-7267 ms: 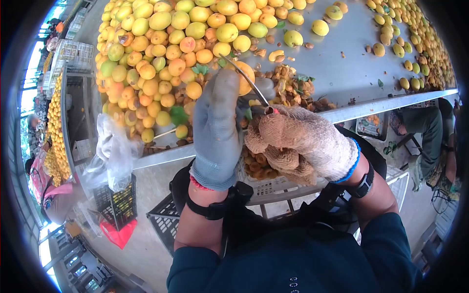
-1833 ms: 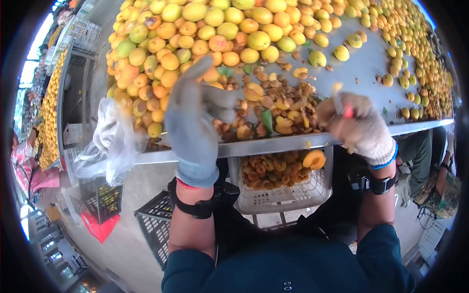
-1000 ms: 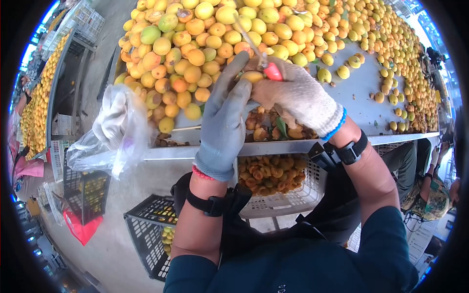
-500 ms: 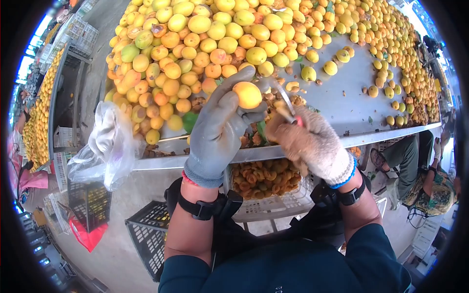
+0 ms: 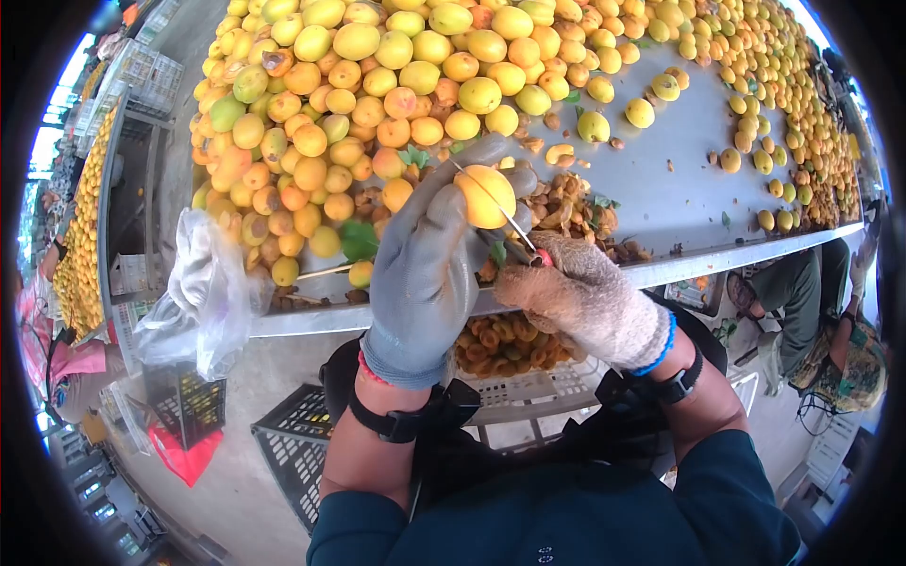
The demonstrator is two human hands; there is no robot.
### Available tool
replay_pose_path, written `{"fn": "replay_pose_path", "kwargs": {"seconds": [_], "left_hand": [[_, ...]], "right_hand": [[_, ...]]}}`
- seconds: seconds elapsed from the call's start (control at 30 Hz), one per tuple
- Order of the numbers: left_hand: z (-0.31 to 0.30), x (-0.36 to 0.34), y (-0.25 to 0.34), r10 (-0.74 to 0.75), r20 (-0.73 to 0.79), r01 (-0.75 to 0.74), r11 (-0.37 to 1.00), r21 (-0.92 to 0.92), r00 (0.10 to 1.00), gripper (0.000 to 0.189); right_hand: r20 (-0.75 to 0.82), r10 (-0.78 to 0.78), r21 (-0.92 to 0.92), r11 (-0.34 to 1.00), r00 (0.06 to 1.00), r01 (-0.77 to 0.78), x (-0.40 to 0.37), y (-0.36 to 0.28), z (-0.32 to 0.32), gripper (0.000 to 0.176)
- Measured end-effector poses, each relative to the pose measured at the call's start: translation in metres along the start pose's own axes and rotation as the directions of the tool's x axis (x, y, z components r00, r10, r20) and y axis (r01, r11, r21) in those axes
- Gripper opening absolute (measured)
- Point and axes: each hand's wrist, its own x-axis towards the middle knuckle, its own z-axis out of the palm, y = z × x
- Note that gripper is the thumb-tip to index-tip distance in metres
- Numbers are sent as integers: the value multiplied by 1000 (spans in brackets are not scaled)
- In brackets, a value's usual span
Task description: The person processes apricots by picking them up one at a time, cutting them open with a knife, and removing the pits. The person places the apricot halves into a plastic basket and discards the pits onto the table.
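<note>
My left hand, in a grey coated glove, is closed around a yellow-orange apricot above the table's near edge. My right hand, in a light knit glove with a blue cuff, grips a small knife by its red handle. The thin blade lies across the face of the apricot and points up and to the left. Behind both hands sits a heap of apricots on the metal table. Cut scraps lie just beyond my right hand.
Below the table edge stands a white crate holding halved apricots. A clear plastic bag hangs over the edge at left. Black crates stand on the floor. Another person sits at right.
The knife has come left and down from behind the fruit onto the apricot. My right hand has turned and moved closer to my left, which still holds the apricot.
</note>
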Motion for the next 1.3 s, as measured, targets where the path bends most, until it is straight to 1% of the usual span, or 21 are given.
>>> {"fn": "replay_pose_path", "kwargs": {"seconds": [0.1, 0.2, 0.33, 0.37, 0.43, 0.47, 0.5, 0.53, 0.6, 0.67, 0.7, 0.77, 0.87, 0.9, 0.93, 1.0, 1.07, 1.1, 1.13, 1.23, 1.3], "left_hand": [[3, -1, -3, 20, -24, -20, 999, -27, 1000, 49], [16, 0, 8, 8, -64, -6, 999, 32, 998, 50], [10, -1, 17, -50, -1, 49, 980, 191, 999, 50], [8, -2, 11, -63, -10, 63, 998, 9, 998, 47], [6, -3, -8, -85, -16, 74, 933, -352, 996, 41], [10, -1, -10, -117, -96, 74, 928, -366, 988, 39], [3, 1, -12, -3, -81, -1, 999, -49, 997, 41], [-7, 3, -15, 99, -30, -87, 959, 271, 995, 42], [-8, 5, -13, 136, -5, -121, 900, 418, 991, 44], [4, 4, 0, 26, -90, -16, 994, 110, 996, 44], [7, 2, -1, -29, -90, 26, 999, -34, 996, 43], [12, -3, -5, -136, -69, 107, 943, -317, 988, 41], [5, -3, -15, -274, -124, 233, 934, -270, 954, 43], [3, -3, -13, -160, -96, 160, 987, -2, 983, 43], [-1, -4, -10, -56, -37, 64, 963, 262, 998, 43], [-1, -3, -10, 21, 16, -26, 893, 448, 1000, 43], [1, -3, -11, -2, -44, 17, 939, 343, 999, 41], [2, -3, -11, -14, -74, 34, 957, 288, 997, 40], [5, -4, -12, -42, -84, 54, 988, 143, 996, 40], [9, -7, -9, -136, -73, 114, 962, -249, 988, 41], [8, -3, -4, -190, -19, 163, 884, -439, 982, 43]], "right_hand": [[-47, -88, -139, 987, 995, 81, 7, 10, 4, 25], [5, 171, 36, 985, 985, -171, -4, -20, 5, 25], [145, 334, 215, 908, 931, -359, -9, -32, 7, 24], [120, 313, 212, 919, 942, -333, -5, -27, 9, 24], [68, 266, 200, 940, 961, -275, 6, -8, 10, 22], [43, 214, 220, 951, 976, -219, 9, -3, 11, 21], [79, 255, 246, 932, 964, -267, 8, -7, 11, 21], [115, 295, 271, 909, 949, -315, 6, -16, 9, 22], [154, 317, 286, 892, 936, -349, 0, -26, 5, 23], [199, 333, 326, 864, 922, -383, 2, -26, 4, 24], [222, 339, 346, 849, 914, -398, 3, -25, 4, 24], [152, 295, 295, 898, 944, -328, 7, -17, 10, 24], [132, 289, 285, 905, 948, -315, 6, -19, 11, 23], [139, 299, 295, 898, 944, -328, 4, -22, 10, 22], [174, 292, 345, 877, 941, -335, 2, -26, 7, 20], [197, 307, 364, 859, 931, -360, 0, -27, 6, 19], [168, 316, 318, 879, 934, -355, 5, -20, 4, 17], [75, 147, 233, 959, 986, -161, 11, -3, 7, 17], [1, -38, 128, 991, 999, 38, 18, 11, 15, 16], [8, 123, 54, 991, 992, -123, 10, -1, 16, 17], [105, 253, 173, 948, 962, -268, 9, -3, 9, 19]]}}
